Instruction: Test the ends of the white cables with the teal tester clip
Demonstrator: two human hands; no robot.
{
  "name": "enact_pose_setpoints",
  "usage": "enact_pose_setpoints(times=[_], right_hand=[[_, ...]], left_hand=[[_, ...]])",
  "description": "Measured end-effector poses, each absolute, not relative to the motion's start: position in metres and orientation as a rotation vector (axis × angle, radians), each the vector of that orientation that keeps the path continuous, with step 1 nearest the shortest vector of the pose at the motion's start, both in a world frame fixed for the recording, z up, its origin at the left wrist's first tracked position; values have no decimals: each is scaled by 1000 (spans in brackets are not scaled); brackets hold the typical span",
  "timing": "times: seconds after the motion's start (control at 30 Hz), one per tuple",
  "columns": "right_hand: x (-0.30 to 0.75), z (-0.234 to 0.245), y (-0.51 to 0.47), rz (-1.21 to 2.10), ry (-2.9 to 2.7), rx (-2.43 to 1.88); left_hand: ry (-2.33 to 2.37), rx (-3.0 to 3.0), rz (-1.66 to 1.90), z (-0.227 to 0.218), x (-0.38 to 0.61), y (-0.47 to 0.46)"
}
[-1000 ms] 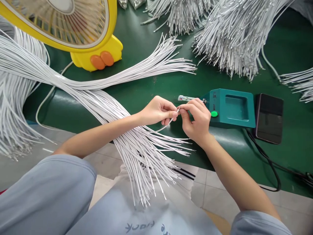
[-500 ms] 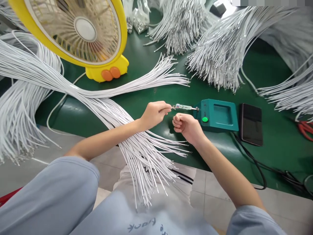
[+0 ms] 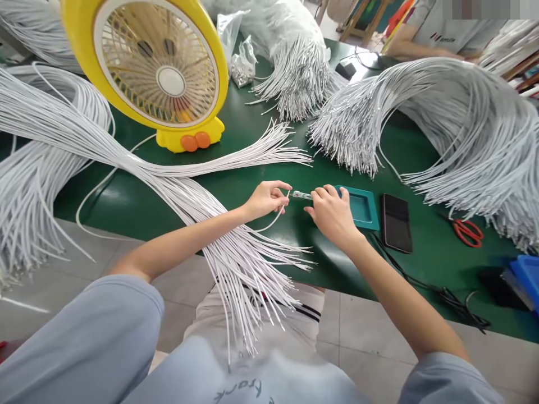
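Now the right hand (image 3: 334, 212), curled just below the rod (image 3: 302, 194) half a second ago, has opened out over the left part of the device (image 3: 362, 209), right of the frame's centre; whether it grips or presses, I cannot tell. At mid-frame, the left hand (image 3: 265, 200) pinches a wire (image 3: 273, 221) between thumb and forefinger, its end near the rod's tip. Probably both hands are now working wire and device together.
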State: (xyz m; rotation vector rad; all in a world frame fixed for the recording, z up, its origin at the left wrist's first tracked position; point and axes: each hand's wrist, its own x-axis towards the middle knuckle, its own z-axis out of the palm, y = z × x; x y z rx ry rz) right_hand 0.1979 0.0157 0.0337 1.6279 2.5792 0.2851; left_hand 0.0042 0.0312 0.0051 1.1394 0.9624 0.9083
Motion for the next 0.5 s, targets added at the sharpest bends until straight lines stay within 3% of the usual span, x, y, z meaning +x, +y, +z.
enact_pose_setpoints(times=[0.13,0.33,0.5], right_hand=[[193,40,19,311,2758,1564],[191,48,29,295,3102,1071],[183,43,33,281,3131,1082]], left_hand=[[915,1020,864,5,3,32],[796,921,797,0,-4,34],[729,796,737,1,-6,36]])
